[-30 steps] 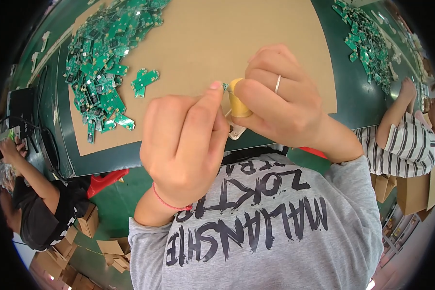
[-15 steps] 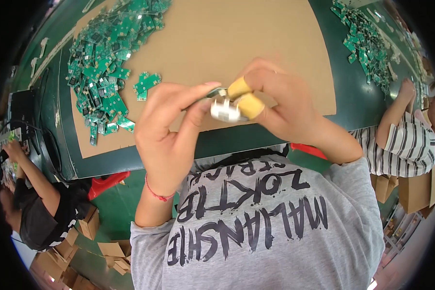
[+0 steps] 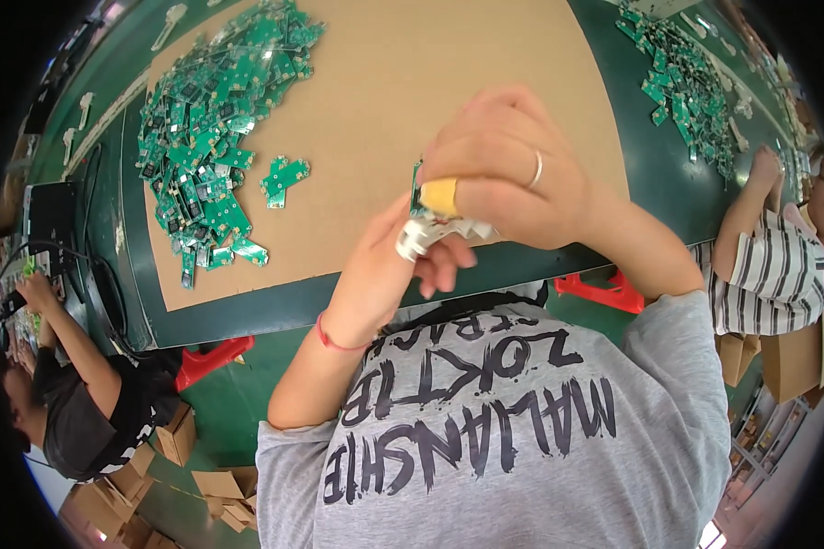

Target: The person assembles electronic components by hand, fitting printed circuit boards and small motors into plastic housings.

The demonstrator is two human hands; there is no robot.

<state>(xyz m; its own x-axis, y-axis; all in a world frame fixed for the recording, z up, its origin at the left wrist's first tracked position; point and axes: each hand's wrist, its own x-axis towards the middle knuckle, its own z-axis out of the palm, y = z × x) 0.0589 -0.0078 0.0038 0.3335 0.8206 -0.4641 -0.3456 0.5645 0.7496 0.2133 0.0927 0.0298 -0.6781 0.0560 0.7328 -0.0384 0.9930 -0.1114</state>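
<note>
Grasps a white plastic part (image 3: 418, 238) in the left hand (image 3: 386, 254), with fingertips (image 3: 444, 265) curled out beneath the part and below the right hand (image 3: 513, 178). Bends the right hand over the same part from above, with a yellow finger cover (image 3: 439, 197) set against a small green circuit board (image 3: 417, 188) just above the left hand. Cannot tell a pinch from a light press at the right fingertips, with the contact hidden behind the bent fingers. Wears a pale ring (image 3: 536, 169) on the right hand and a red bracelet (image 3: 334, 340) at the left wrist.

Has both hands close together above the near edge of a brown cardboard sheet (image 3: 394, 110), spread on a dark green tabletop (image 3: 247, 322). Has a broad heap of green circuit boards (image 3: 206, 156) on the sheet, well to the left of the left hand, and a small cluster of boards (image 3: 286, 177) between that heap and the hand. Has a second heap of boards (image 3: 687, 101) on the tabletop, well to the right of the right hand and beyond it.

Wears a grey T-shirt (image 3: 513, 457) with dark lettering, below both hands. Has a co-worker in black (image 3: 82, 412) far to the left of the left hand, and a co-worker in a striped top (image 3: 769, 279) far to the right of the right hand. Has open cardboard boxes (image 3: 224, 489) on the floor, below the left hand and off to its left.
</note>
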